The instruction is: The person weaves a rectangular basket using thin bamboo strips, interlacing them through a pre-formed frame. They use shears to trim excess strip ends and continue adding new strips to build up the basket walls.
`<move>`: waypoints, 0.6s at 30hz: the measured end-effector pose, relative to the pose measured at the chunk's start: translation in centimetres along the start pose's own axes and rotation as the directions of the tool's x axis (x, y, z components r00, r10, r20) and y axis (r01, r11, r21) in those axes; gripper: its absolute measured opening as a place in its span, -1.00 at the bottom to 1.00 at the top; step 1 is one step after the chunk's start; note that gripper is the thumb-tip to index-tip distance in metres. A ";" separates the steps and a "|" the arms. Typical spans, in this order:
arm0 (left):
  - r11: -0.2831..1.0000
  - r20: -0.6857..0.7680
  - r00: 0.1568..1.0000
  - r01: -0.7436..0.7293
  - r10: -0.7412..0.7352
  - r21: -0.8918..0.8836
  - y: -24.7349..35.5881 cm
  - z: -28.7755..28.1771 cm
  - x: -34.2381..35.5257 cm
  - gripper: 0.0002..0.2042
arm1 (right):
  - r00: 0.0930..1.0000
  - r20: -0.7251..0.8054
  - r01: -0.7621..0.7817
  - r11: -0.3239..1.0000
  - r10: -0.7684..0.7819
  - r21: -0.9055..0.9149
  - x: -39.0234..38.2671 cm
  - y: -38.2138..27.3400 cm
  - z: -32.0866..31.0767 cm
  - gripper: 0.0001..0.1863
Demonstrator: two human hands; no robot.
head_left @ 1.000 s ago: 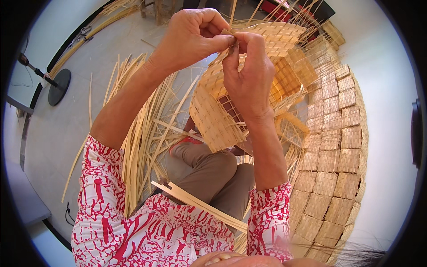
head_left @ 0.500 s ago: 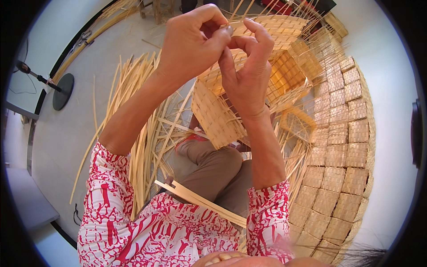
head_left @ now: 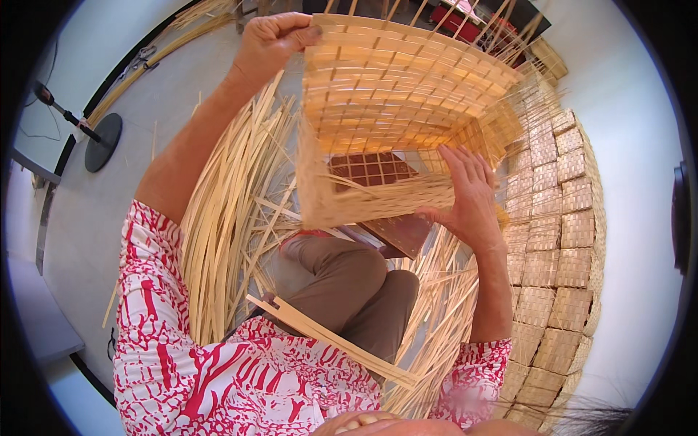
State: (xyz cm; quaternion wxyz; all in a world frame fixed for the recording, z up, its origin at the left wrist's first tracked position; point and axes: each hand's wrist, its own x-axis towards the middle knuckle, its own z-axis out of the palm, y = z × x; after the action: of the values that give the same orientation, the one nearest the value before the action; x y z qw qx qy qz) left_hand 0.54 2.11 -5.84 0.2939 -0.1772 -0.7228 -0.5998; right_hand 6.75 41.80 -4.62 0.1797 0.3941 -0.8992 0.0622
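Observation:
A rectangular woven bamboo basket [head_left: 396, 80] is tilted in front of me, its inside facing me. The bottom is an open lattice, and loose strip ends stick up past the far wall. My left hand [head_left: 270, 47] pinches the far left corner of its edge between thumb and fingers. At the near right, my right hand [head_left: 472, 200] grips the near wall, fingers over the edge and thumb on the outside. A brown wooden board [head_left: 400, 234] shows beneath the basket and through its lattice.
Long loose bamboo strips [head_left: 218, 240] lie on the floor at the left; more strips [head_left: 436, 305] lie under my right arm. Stacked woven baskets [head_left: 556, 269] line the right wall. A few flat strips [head_left: 327, 338] rest across my lap. A round-based black stand [head_left: 103, 142] is at far left.
My hands were together above the basket; now they have parted. The left moved left to the far corner, the right came down to the near wall, and the basket has turned and tilted.

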 end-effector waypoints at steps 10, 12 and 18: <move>0.988 -0.124 0.985 0.105 -0.120 -0.116 -1.4 0.1 3.4 -0.72 | 0.961 0.211 -0.189 0.981 0.179 0.029 -2.8 -1.4 3.0 -0.55; 0.978 -0.208 0.962 0.152 -0.179 -0.139 -0.8 0.6 3.0 -0.75 | 0.943 0.219 -0.259 0.966 0.250 0.016 -2.8 -2.4 2.3 -0.55; 0.965 0.018 0.969 0.245 -0.247 0.090 -1.3 2.8 -1.6 -0.77 | 0.917 0.157 -0.372 0.928 0.368 -0.004 -3.9 -2.5 3.8 -0.50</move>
State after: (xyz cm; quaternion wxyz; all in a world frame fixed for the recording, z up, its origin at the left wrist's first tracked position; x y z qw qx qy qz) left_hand 0.37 4.69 -8.19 0.2142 -0.0820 -0.7687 -0.5971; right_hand 9.95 41.80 -9.70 0.0892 0.2231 -0.9677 0.0760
